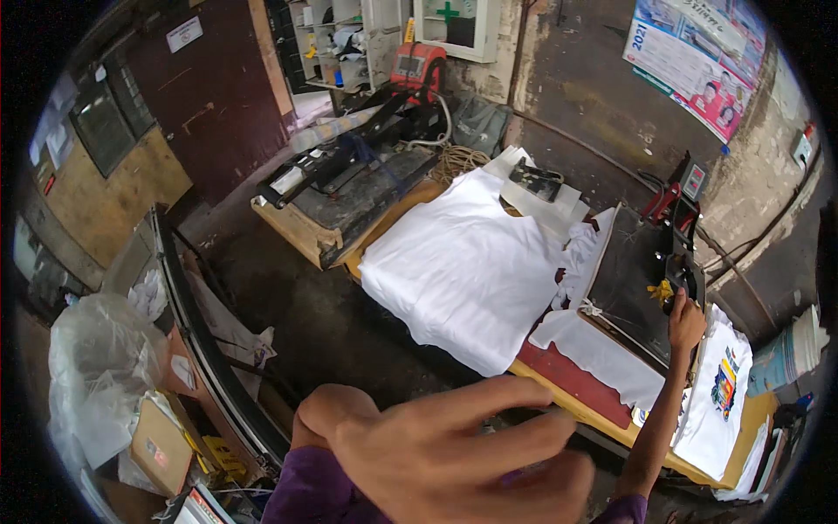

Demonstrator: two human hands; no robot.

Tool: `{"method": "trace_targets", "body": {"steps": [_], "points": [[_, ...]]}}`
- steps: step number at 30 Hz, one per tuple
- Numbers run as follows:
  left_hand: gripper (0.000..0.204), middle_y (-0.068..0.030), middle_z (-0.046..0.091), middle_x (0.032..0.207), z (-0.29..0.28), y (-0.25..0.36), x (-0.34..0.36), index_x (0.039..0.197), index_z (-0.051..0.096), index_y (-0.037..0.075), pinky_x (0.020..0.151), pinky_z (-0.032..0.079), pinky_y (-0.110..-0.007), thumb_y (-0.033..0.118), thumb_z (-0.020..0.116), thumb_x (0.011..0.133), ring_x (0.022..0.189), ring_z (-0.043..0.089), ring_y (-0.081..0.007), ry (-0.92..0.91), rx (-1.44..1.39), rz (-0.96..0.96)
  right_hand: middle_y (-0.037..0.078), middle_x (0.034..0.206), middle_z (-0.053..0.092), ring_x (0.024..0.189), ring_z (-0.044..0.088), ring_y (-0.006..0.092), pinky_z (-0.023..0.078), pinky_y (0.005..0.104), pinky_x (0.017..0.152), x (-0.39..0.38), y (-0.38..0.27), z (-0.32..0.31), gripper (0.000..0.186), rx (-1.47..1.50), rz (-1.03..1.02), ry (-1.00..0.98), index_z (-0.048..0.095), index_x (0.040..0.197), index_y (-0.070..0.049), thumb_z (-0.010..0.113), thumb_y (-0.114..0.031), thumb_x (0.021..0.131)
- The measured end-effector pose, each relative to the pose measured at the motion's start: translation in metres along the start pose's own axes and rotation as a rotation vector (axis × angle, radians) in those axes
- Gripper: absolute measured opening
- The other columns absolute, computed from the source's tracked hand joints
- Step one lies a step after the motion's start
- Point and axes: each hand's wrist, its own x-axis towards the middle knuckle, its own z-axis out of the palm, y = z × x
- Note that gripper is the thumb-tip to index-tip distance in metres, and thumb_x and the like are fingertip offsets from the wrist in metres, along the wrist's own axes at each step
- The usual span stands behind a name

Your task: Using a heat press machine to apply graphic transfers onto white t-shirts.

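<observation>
My right hand (687, 325) reaches out to the right and is closed around the handle of a heat press (624, 271). The press has a dark flat plate, and a yellow scrap of cloth (661, 290) hangs beside my fingers. White fabric sticks out from under its near edge. Close to the camera, my left hand (454, 450) is raised with bent, parted fingers, slightly blurred, and nothing shows in it. Left of the press a plain white T-shirt (463, 258) lies spread flat. A white shirt with a colourful print (723, 384) lies to the right of the press.
A second heat press (367, 175) with a red control box (417, 65) stands at the far left of the bench. A dark phone-like object (535, 181) lies behind the T-shirt. A bucket (786, 354) is at right; plastic bags (100, 367) and boxes fill the lower left.
</observation>
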Motion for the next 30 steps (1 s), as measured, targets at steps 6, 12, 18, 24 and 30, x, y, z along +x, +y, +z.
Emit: {"method": "trace_targets", "body": {"steps": [6,12,18,24,30], "points": [[0.031,-0.0064,0.057,0.09,0.047,-0.081,-0.04,0.108,0.06,0.015,0.069,0.047,-0.034,0.015,0.058,0.077,0.085,0.059,-0.0223,-0.667,-0.109,-0.084,0.02,0.064,0.059,0.061,0.06,0.0377,0.045,0.0456,0.054,-0.001,0.002,0.008,0.052,-0.026,-0.006,0.071,0.06,0.067,-0.001,0.036,-0.038,0.096],[0.068,-0.0247,0.024,0.143,0.13,-0.243,-0.265,0.143,0.025,0.011,0.098,0.031,-0.059,0.011,0.055,0.082,0.13,0.028,-0.0428,-1.288,0.505,-0.716,0.02,0.063,0.059,0.06,0.059,0.0382,0.044,0.0464,0.054,0.0,-0.001,0.004,0.049,0.003,-0.006,0.104,0.059,0.066,-0.001,0.037,-0.035,0.095],[0.11,-0.0151,-0.009,0.152,0.133,-0.26,-0.395,0.148,0.003,0.021,0.095,0.032,-0.064,0.023,0.076,0.065,0.139,-0.005,-0.0384,-1.407,0.559,-0.739,0.018,0.061,0.056,0.056,0.056,0.0361,0.042,0.0446,0.053,-0.006,0.002,0.004,0.046,-0.005,-0.034,0.142,0.057,0.063,-0.003,0.037,-0.03,0.094],[0.118,-0.014,-0.014,0.152,0.138,-0.259,-0.414,0.147,-0.002,0.021,0.088,0.04,-0.062,0.023,0.079,0.061,0.138,-0.012,-0.0403,-1.249,0.56,-0.788,0.017,0.059,0.055,0.057,0.055,0.0367,0.041,0.0449,0.055,-0.005,-0.008,0.006,0.045,0.019,-0.042,0.231,0.058,0.065,-0.002,0.038,-0.029,0.094],[0.118,-0.015,-0.018,0.151,0.138,-0.261,-0.407,0.147,-0.006,0.021,0.086,0.044,-0.06,0.024,0.078,0.063,0.137,-0.016,-0.0415,-1.287,0.5,-0.821,0.016,0.066,0.059,0.062,0.057,0.0344,0.042,0.0433,0.059,-0.003,-0.003,0.009,0.04,-0.003,-0.036,0.176,0.063,0.073,-0.003,0.038,-0.025,0.094]]}}
